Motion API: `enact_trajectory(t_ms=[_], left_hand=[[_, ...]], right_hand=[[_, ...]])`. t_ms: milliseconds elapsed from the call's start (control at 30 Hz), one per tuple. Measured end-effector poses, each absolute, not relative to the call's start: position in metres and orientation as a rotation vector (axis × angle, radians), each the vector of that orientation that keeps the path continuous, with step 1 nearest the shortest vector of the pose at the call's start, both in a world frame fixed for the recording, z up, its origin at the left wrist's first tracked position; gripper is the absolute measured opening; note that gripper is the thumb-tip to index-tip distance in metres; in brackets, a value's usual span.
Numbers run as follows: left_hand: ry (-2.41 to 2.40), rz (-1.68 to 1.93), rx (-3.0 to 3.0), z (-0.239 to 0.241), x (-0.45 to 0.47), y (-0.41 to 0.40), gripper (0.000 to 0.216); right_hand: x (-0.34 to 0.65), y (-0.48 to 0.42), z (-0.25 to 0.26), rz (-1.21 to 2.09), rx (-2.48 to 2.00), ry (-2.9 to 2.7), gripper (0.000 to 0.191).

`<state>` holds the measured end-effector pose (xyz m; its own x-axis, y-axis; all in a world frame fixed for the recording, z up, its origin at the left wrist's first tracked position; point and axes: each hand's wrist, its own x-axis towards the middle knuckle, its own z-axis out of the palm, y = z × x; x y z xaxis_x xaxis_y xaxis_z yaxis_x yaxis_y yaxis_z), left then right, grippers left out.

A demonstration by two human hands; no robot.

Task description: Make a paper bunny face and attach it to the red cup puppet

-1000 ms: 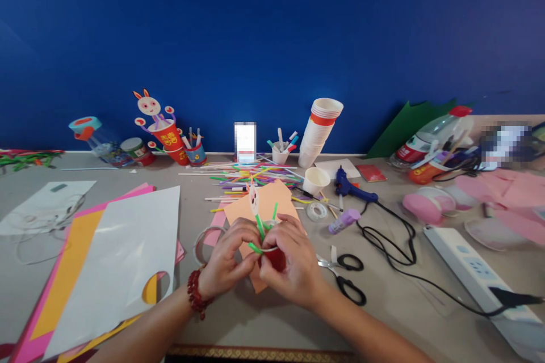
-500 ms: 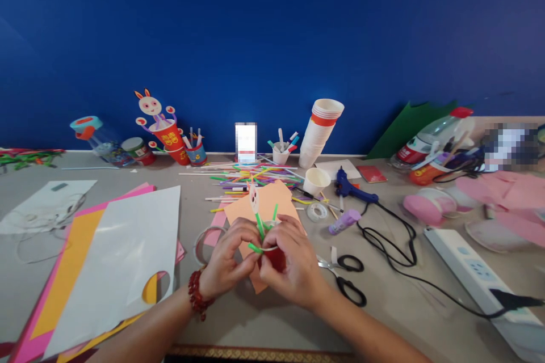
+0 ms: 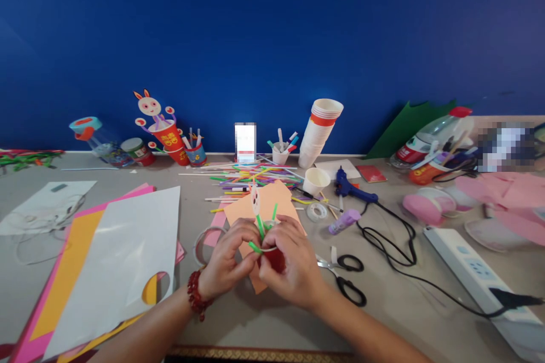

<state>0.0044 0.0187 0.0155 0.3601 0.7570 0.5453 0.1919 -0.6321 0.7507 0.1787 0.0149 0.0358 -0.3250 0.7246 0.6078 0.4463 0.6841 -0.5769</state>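
Both hands meet over a small red paper cup (image 3: pixel 275 259) at the table's near middle. My left hand (image 3: pixel 227 261), with a red bead bracelet on its wrist, pinches a green straw (image 3: pixel 255 247) at the cup's rim. On the cup's right side my right hand (image 3: pixel 293 264) wraps round it with curled fingers. Green straws (image 3: pixel 259 226) stick up out of the cup, and one carries a small paper bunny face (image 3: pixel 254 198). An orange paper sheet (image 3: pixel 272 204) lies under the cup.
Black scissors (image 3: pixel 347 275) lie right of my hands, with a tape roll (image 3: pixel 317 211), a purple glue stick (image 3: pixel 344 221) and a blue glue gun (image 3: pixel 351 188) behind them. Loose straws (image 3: pixel 247 177), stacked cups (image 3: pixel 320 130) and a bunny cup model (image 3: pixel 164 127) stand farther back. Paper sheets (image 3: pixel 123 261) lie left, a power strip (image 3: pixel 472 272) right.
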Motion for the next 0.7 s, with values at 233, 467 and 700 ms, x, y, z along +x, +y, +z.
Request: enact_trajectory(t_ms=[233, 467, 700], left_hand=[[0.822, 1.256, 2.005, 0.012, 0.004, 0.018, 0.004], [0.775, 1.284, 1.865, 0.012, 0.002, 0.020, 0.003], [0.745, 1.361, 1.804, 0.012, 0.001, 0.022, 0.006]], right_hand=[[0.179, 0.015, 0.035, 0.376, -0.906, -1.976, 0.015], [0.183, 0.011, 0.044, 0.407, -0.899, -2.003, 0.026], [0.255, -0.011, 0.011, 0.383, -1.134, -1.973, 0.028]])
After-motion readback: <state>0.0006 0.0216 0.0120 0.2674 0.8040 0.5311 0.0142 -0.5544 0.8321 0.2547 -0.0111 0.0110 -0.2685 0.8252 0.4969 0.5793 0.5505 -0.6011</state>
